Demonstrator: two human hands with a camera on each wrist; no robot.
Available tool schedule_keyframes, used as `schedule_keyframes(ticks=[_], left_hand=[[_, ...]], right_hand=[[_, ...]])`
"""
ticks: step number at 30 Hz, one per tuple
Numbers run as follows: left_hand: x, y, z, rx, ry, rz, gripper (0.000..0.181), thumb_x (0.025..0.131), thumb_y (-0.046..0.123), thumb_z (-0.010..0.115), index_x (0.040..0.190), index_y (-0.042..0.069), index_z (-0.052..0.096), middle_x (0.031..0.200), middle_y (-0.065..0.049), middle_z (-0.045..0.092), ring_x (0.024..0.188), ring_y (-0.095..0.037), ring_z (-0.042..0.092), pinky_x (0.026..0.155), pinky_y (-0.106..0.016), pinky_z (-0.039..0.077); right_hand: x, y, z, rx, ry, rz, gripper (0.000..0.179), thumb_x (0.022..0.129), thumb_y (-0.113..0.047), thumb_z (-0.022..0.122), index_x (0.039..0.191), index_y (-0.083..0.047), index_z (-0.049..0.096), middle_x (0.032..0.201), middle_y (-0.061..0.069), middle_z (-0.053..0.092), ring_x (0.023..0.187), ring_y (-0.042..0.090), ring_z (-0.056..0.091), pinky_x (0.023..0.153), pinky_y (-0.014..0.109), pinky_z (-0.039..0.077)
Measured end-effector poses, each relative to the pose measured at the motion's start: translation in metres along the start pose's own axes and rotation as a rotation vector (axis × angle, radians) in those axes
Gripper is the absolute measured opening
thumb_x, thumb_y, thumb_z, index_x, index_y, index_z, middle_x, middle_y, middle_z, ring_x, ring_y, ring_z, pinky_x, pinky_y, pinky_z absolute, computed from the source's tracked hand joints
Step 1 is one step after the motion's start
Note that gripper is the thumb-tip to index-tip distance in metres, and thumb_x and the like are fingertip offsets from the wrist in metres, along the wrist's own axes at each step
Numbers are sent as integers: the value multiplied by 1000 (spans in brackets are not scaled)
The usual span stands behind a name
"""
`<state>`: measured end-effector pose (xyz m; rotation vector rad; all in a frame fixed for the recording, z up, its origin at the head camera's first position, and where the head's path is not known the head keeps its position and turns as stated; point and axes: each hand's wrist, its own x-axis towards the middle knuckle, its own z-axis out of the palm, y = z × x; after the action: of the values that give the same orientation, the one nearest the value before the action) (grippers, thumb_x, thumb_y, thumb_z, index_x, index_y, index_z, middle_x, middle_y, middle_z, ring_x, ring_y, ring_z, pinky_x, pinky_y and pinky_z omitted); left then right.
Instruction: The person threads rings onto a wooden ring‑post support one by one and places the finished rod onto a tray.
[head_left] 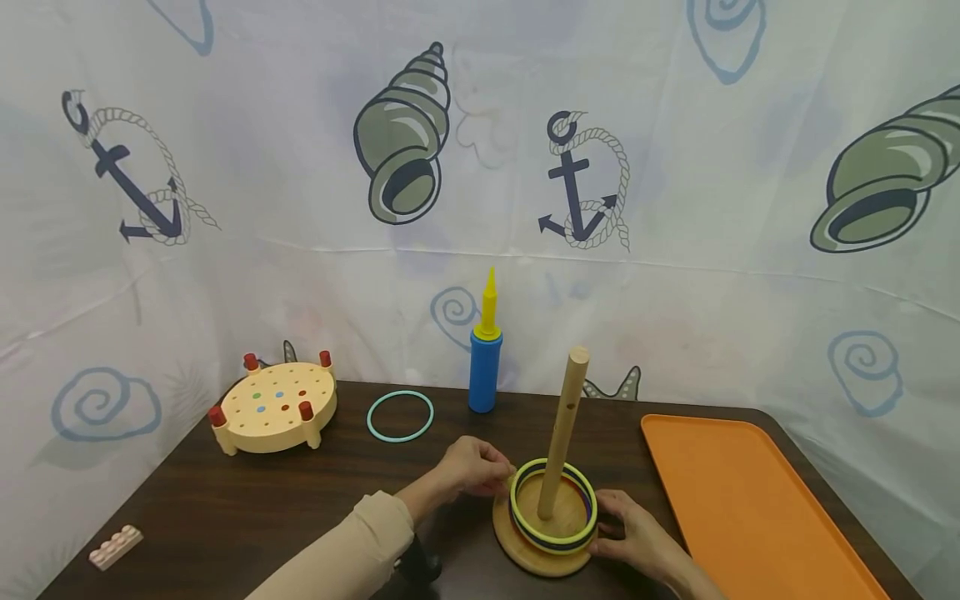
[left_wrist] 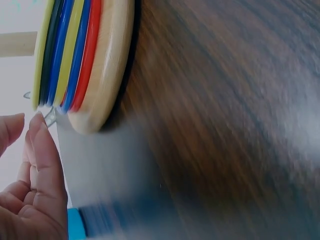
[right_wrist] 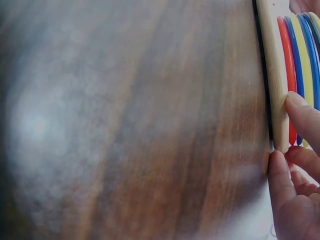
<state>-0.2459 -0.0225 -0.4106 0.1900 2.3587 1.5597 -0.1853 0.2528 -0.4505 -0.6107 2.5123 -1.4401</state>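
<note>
Left hand [head_left: 474, 468]: 10 o'clock of rings [left_wrist: 67, 52], released | Right hand [head_left: 636, 537]: 4 o'clock, touching them, grip unclear | Even pressure should keep rings level round post [head_left: 564, 425]

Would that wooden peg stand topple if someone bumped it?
Probably not from a gentle bump: its round base is broad. A push high on the tall peg might tip it. The rings, loose around the peg, would likely shift.

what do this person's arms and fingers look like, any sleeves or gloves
The left sleeve is plain cream, with a slightly wrinkled cuff ending short of the wrist. On the right, no sleeve shows. The left fingers and right fingers are ungloved, and no jewellery shows on them.
</note>
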Motion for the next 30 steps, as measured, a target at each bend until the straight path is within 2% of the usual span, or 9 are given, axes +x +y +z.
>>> schedule_keyframes(ticks=[5,11,15,17,24,30], left_hand=[[5,-5,-14,3,78,26,14,81,13,73,87,1,69,78,-9,70,63,-13,65,60,-32,58],[11,-17,-38,1,256,66,15,81,10,72,90,0,67,79,-10,69,66,-17,64,60,-32,58],[15,-28,-59,5,388,63,19,81,9,72,96,-2,66,83,-9,67,68,-17,65,59,-30,57],[16,-33,-70,10,452,48,23,81,10,71,99,-2,65,86,-10,66,68,-16,65,58,-28,57],[16,-48,-102,74,635,-31,35,81,13,71,111,-3,60,104,-21,64,74,-25,67,61,-27,55],[11,-57,-116,90,691,-114,42,84,14,68,120,-4,54,114,-24,59,91,-34,61,75,-38,50]], right_hand=[[0,0,-1,4,-3,11,64,77,-18,77,127,11,49,128,29,42,121,50,39,90,32,51],[0,1,-2,2,-4,9,64,77,-17,77,127,11,48,128,29,42,121,50,39,90,32,51],[1,3,-3,-4,-4,4,63,77,-18,77,126,10,50,128,28,43,121,49,40,90,32,51],[1,3,-3,-5,-7,5,63,77,-18,77,127,10,50,128,28,43,121,49,40,90,33,51],[2,2,-5,2,-13,11,64,78,-17,77,127,11,49,128,29,42,121,50,40,89,33,51],[3,2,-6,0,-12,11,64,77,-17,77,127,11,49,128,29,42,121,50,40,89,32,51]])
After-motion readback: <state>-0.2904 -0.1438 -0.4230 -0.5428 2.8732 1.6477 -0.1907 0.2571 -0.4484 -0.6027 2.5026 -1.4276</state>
